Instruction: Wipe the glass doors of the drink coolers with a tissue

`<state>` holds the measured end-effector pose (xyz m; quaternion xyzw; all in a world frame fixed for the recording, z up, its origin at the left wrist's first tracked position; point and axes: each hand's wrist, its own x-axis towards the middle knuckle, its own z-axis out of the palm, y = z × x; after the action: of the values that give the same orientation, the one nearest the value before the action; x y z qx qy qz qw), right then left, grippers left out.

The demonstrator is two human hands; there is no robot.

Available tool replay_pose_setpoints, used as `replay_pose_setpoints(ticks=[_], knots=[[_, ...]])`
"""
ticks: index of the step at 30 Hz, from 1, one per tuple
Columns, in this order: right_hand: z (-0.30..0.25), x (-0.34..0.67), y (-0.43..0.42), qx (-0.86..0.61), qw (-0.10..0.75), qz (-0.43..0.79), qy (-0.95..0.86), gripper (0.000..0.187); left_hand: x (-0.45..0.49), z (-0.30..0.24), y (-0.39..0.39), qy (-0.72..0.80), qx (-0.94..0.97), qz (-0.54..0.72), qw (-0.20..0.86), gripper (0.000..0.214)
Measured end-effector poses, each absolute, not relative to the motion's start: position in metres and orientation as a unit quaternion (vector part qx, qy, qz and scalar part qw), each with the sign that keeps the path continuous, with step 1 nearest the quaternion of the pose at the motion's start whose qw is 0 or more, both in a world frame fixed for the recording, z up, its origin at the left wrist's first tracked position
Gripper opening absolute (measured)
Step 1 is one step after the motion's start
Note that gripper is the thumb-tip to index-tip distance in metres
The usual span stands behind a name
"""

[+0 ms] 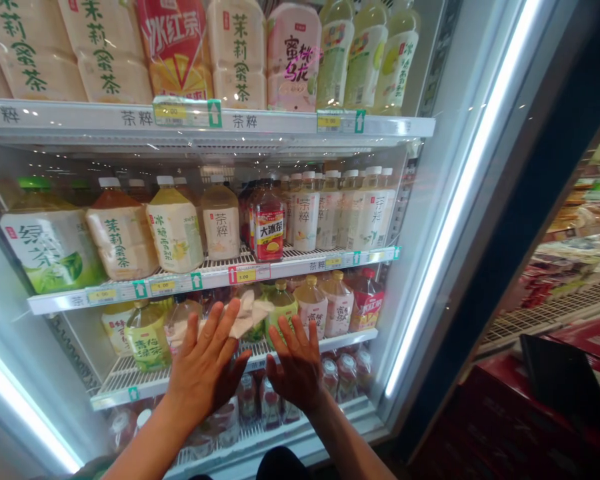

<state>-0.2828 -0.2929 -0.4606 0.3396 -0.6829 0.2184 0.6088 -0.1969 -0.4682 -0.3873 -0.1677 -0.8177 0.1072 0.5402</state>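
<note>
Off-white cloth (250, 317) lies beneath the left hand (207, 367), showing to the right of its fingers; that hand is flattened and spread, pressing rather than gripping. The right hand (295, 370) is released too, fingers fanned, just in front of a green bottle (281, 305); whether it touches anything, I cannot tell. Beyond both hands, bottles line the fridge shelves, a red-labelled bottle (269, 230) among them. A bright light strip (460, 200) runs along the right side.

On my feed I count two bare hands (205, 367), one crumpled cream cloth (253, 313), two long white light strips (471, 170), three pale-green plastic bottles up top (365, 57).
</note>
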Motion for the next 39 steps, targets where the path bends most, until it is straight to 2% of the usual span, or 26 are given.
replay_pose_setpoints(ticks=[6,8,13,15,18,21,23,27,29,31,35,37,39], knots=[[-0.462,-0.283,-0.291,0.344,0.603,0.208,-0.689,0.039,-0.170,-0.483,-0.486,-0.853,-0.195,0.090,0.476,0.038],[-0.461,-0.282,-0.291,0.339,0.604,0.201,-0.693,0.039,-0.169,-0.478,-0.488,-0.856,-0.206,0.098,0.464,0.037],[-0.458,-0.281,-0.293,0.334,0.618,0.207,-0.681,0.036,-0.189,-0.397,-0.477,-0.826,-0.185,0.108,0.521,0.014],[-0.458,-0.281,-0.293,0.336,0.620,0.213,-0.677,0.039,-0.194,-0.385,-0.474,-0.820,-0.168,0.109,0.536,0.012],[-0.460,-0.282,-0.293,0.337,0.615,0.211,-0.681,0.043,-0.190,-0.416,-0.478,-0.821,-0.176,0.108,0.532,0.013],[-0.462,-0.282,-0.292,0.343,0.605,0.211,-0.687,0.041,-0.178,-0.465,-0.489,-0.839,-0.189,0.101,0.500,0.027],[-0.461,-0.282,-0.292,0.348,0.601,0.214,-0.687,0.038,-0.171,-0.475,-0.496,-0.849,-0.202,0.110,0.475,0.033],[-0.460,-0.282,-0.293,0.349,0.608,0.220,-0.679,0.036,-0.173,-0.419,-0.499,-0.838,-0.211,0.137,0.485,0.023],[-0.460,-0.283,-0.294,0.346,0.610,0.220,-0.678,0.036,-0.178,-0.385,-0.497,-0.823,-0.168,0.128,0.527,0.024],[-0.461,-0.284,-0.294,0.343,0.611,0.217,-0.679,0.036,-0.180,-0.374,-0.496,-0.810,-0.147,0.124,0.554,0.027],[-0.463,-0.284,-0.294,0.337,0.614,0.206,-0.684,0.040,-0.171,-0.428,-0.502,-0.824,-0.181,0.118,0.524,0.021],[-0.463,-0.284,-0.294,0.332,0.615,0.199,-0.687,0.042,-0.163,-0.459,-0.508,-0.838,-0.200,0.124,0.493,0.025],[-0.463,-0.284,-0.294,0.325,0.616,0.203,-0.688,0.043,-0.158,-0.465,-0.515,-0.844,-0.215,0.128,0.474,0.027]])
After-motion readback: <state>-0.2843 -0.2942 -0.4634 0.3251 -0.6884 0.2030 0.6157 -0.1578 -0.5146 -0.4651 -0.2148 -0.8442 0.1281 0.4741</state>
